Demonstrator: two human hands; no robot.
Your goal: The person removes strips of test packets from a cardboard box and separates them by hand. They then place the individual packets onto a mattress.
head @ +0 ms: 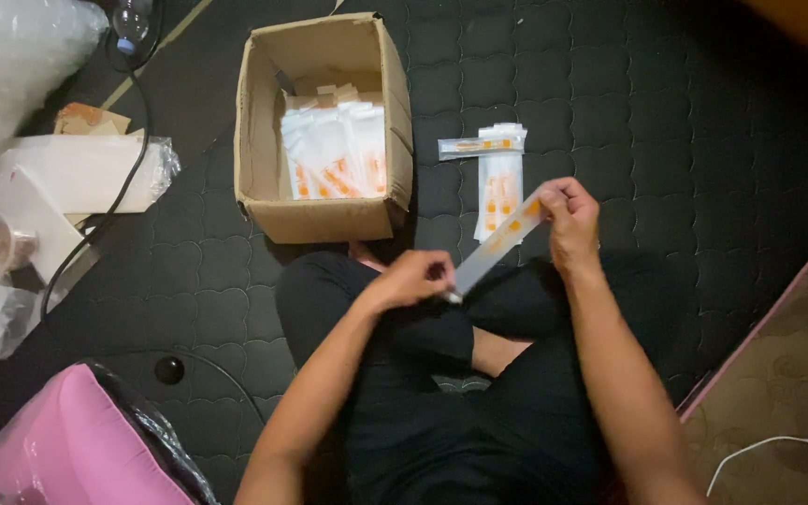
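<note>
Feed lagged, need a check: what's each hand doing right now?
Left hand: closed on the lower end of the long clear packet.
Right hand: pinching the same packet's upper end.

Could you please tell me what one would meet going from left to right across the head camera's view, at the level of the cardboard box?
White foam sheets → black cable → cardboard box → white packets in the box → small pile of packets on the mat
</note>
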